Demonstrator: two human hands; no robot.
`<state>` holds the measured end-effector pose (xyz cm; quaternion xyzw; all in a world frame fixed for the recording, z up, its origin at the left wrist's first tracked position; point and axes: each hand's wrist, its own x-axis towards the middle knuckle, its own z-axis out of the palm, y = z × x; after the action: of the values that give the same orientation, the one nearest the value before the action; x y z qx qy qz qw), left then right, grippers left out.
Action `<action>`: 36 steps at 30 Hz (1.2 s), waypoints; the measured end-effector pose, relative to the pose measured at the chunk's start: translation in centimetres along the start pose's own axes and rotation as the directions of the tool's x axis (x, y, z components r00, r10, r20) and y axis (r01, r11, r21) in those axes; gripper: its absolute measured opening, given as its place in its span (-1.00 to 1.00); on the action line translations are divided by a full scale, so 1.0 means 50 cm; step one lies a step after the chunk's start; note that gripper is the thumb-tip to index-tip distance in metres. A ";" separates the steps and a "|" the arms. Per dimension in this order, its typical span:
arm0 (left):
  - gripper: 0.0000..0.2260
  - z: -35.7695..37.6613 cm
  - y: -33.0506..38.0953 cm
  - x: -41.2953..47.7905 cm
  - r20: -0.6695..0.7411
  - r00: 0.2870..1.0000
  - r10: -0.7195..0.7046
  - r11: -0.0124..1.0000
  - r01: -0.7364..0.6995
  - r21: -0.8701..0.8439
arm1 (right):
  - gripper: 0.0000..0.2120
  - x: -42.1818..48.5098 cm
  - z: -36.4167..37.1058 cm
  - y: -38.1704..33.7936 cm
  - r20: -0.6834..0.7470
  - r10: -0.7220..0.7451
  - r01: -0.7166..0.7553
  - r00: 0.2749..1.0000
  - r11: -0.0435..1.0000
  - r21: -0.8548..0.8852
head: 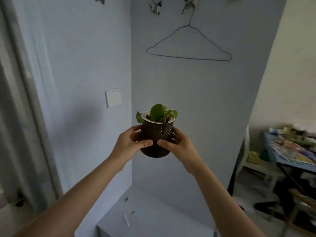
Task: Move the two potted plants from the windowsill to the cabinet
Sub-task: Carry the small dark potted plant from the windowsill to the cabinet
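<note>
A: Head view, task item?

B: One potted plant [156, 134], upright, held in the air at frame centre. Left hand [131, 142] clasps its side at 9 o'clock, right hand [177, 142] at 3 o'clock; thumbs pressed on the near face, almost meeting.

A: Below it?

B: Pale cabinet top [162, 211] at 6 o'clock, well apart from the pot, bearing small scraps.

A: Surroundings?

B: Wire hanger [189, 47] on the wall at 12 o'clock, light switch [112, 98] at 10 o'clock, curtain [15, 117] at 9 o'clock, cluttered table [294, 151] at 3 o'clock. Nothing between pot and cabinet.
</note>
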<state>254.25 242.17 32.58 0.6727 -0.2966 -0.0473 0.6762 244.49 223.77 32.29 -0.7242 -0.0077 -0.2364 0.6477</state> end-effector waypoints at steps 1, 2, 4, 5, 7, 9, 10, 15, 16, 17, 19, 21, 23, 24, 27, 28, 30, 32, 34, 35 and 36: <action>-0.49 0.011 -0.007 0.004 0.031 1.000 0.003 1.000 -0.003 -0.017 | -0.40 -0.012 -0.008 0.000 -0.029 0.007 -0.007 1.000 1.000 -0.017; -0.48 0.021 -0.011 0.005 0.048 0.999 0.004 1.000 -0.003 -0.027 | -0.40 -0.020 -0.015 0.001 -0.047 0.011 -0.012 0.999 1.000 -0.023; -0.49 0.046 -0.022 0.010 0.094 0.996 0.002 0.998 0.003 -0.056 | -0.43 -0.038 -0.035 0.000 -0.095 0.021 -0.026 0.995 0.999 -0.048; -0.49 0.055 -0.028 0.012 0.108 0.994 0.001 0.998 0.006 -0.064 | -0.44 -0.044 -0.042 -0.001 -0.112 0.023 -0.029 0.993 0.998 -0.057; -0.49 0.079 -0.035 0.019 0.140 0.990 0.006 0.997 0.006 -0.083 | -0.43 -0.055 -0.063 0.001 -0.147 0.025 -0.036 0.989 0.997 -0.070; -0.47 0.103 -0.037 0.027 0.166 0.986 0.014 0.995 0.002 -0.097 | -0.42 -0.061 -0.086 0.006 -0.173 0.037 -0.050 0.984 0.996 -0.069; -0.47 0.115 -0.037 0.032 0.179 0.984 0.018 0.995 0.000 -0.100 | -0.42 -0.062 -0.097 0.007 -0.183 0.043 -0.056 0.982 0.996 -0.069; -0.51 0.167 -0.044 0.058 0.213 0.977 0.008 0.997 0.009 -0.079 | -0.47 -0.060 -0.147 0.023 -0.227 0.030 -0.047 0.973 0.996 -0.071; -0.51 0.177 -0.045 0.063 0.218 0.976 0.007 0.997 0.010 -0.076 | -0.46 -0.058 -0.155 0.027 -0.233 0.023 -0.043 0.972 0.996 -0.081; -0.51 0.189 -0.050 0.070 0.226 0.974 0.005 0.998 0.011 -0.069 | -0.44 -0.056 -0.166 0.034 -0.237 0.017 -0.042 0.971 0.994 -0.098; -0.49 0.204 -0.054 0.078 0.239 0.971 0.002 0.998 0.013 -0.064 | -0.40 -0.051 -0.181 0.043 -0.247 0.006 -0.038 0.969 0.991 -0.127; -0.48 0.218 -0.061 0.084 0.239 0.971 -0.001 0.997 0.019 -0.074 | -0.40 -0.046 -0.194 0.049 -0.251 -0.008 -0.028 0.968 0.990 -0.138; -0.47 0.223 -0.068 0.090 0.250 0.968 -0.004 0.997 0.024 -0.079 | -0.42 -0.044 -0.198 0.052 -0.243 -0.009 -0.026 0.970 0.990 -0.140; -0.47 0.223 -0.071 0.092 0.265 0.964 -0.005 0.996 0.028 -0.084 | -0.43 -0.045 -0.197 0.054 -0.248 -0.006 -0.029 0.969 0.990 -0.138; -0.48 0.216 -0.078 0.101 0.284 0.959 0.006 0.994 0.026 -0.108 | -0.45 -0.049 -0.187 0.056 -0.272 -0.003 -0.033 0.962 0.991 -0.129; -0.48 0.212 -0.079 0.102 0.294 0.956 0.010 0.993 0.024 -0.112 | -0.46 -0.050 -0.182 0.054 -0.283 -0.002 -0.037 0.959 0.991 -0.132; -0.49 0.197 -0.084 0.102 0.319 0.947 0.023 0.993 0.015 -0.116 | -0.47 -0.057 -0.162 0.047 -0.299 -0.001 -0.044 0.954 0.989 -0.143; -0.51 0.179 -0.088 0.097 0.346 0.937 0.037 0.992 0.007 -0.125 | -0.48 -0.067 -0.136 0.039 -0.317 0.003 -0.054 0.948 0.987 -0.153; -0.52 0.162 -0.092 0.092 0.368 0.928 0.054 0.992 -0.007 -0.129 | -0.46 -0.077 -0.114 0.038 -0.336 0.007 -0.060 0.942 0.987 -0.148; -0.52 0.151 -0.094 0.089 0.383 0.922 0.062 0.992 -0.015 -0.123 | -0.45 -0.084 -0.098 0.038 -0.348 0.013 -0.067 0.937 0.988 -0.141; -0.52 0.138 -0.095 0.084 0.398 0.915 0.070 0.993 -0.024 -0.119 | -0.45 -0.090 -0.082 0.039 -0.362 0.019 -0.074 0.932 0.987 -0.140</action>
<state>256.07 233.73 28.97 0.6024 -0.4418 -0.1846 0.6387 239.74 220.95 29.06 -0.7158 0.1460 -0.3492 0.5868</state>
